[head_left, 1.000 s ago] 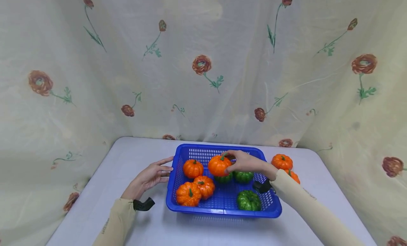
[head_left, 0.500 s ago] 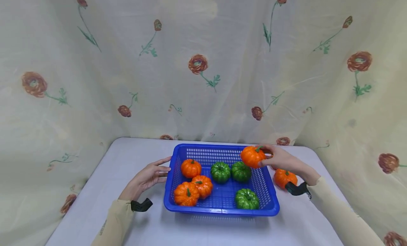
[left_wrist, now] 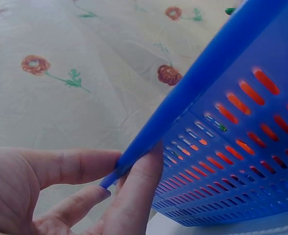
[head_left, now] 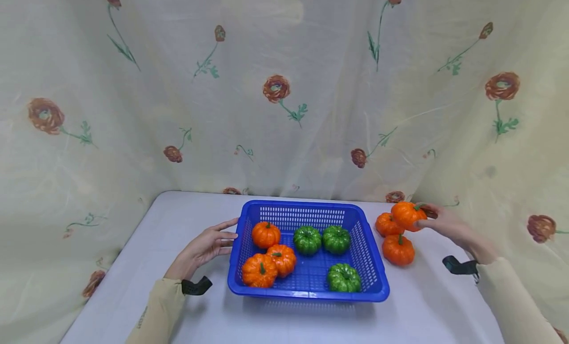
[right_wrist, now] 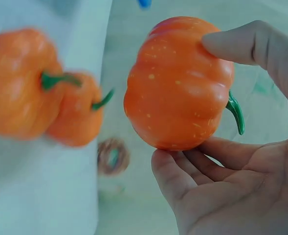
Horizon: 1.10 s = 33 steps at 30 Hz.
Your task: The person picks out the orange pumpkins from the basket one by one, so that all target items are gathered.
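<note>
A blue perforated plastic basket (head_left: 306,295) sits mid-table with orange pumpkins (head_left: 260,271) on its left side and green pumpkins (head_left: 344,278) toward the right. At its left side, my left hand (head_left: 206,248) pinches the rim (left_wrist: 183,93), seen close in the left wrist view. Beyond the basket's right side, my right hand (head_left: 453,230) holds an orange pumpkin (right_wrist: 178,88) between thumb and fingers, its green stem pointing toward the palm. In the head view this pumpkin overlaps one of two other orange pumpkins, the back one (head_left: 386,225) and the front one (head_left: 398,250).
The table (head_left: 186,210) has a white cover and rounded far corners. Behind and beside it hangs a pale flower-printed curtain (head_left: 311,62). Dark straps circle both wrists, the left strap (head_left: 197,286) near the table's left part.
My right hand has carried the orange pumpkin rightward from above the basket, past its right rim, to the two pumpkins outside. My left hand has stayed at the left rim.
</note>
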Available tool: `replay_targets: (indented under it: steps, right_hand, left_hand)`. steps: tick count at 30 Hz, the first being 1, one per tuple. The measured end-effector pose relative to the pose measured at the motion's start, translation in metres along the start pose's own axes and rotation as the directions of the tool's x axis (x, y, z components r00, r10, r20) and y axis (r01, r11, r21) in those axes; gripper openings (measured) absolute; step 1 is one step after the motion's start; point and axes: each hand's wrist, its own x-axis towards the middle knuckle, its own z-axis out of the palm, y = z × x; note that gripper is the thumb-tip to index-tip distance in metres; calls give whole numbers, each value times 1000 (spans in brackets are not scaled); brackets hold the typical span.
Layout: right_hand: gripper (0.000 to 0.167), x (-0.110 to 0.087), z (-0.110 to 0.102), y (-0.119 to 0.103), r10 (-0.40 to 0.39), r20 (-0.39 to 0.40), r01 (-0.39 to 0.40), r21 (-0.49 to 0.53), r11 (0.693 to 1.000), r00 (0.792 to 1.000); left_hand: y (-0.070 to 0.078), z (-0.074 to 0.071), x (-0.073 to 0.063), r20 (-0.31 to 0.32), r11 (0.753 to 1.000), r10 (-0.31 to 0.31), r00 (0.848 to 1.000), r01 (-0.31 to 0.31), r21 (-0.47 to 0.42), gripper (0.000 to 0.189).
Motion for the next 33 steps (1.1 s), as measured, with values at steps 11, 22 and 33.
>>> replay_targets:
  steps: [11, 22, 33]
  right_hand:
    - [79, 2, 2, 58, 82, -13, -82, -27, 996, 997]
    - [76, 3, 16, 70, 110, -19, -110, -34, 993, 994]
    - [73, 6, 30, 78, 149, -20, -150, -48, 988, 989]
  left_hand:
    - [0, 0, 3, -9, 1000, -3, 1000, 3, -6, 60]
    - [1, -1, 2, 7, 1000, -3, 1000, 3, -22, 61]
    - [-1, -1, 1, 0, 1000, -12, 1000, 12, -20, 61]
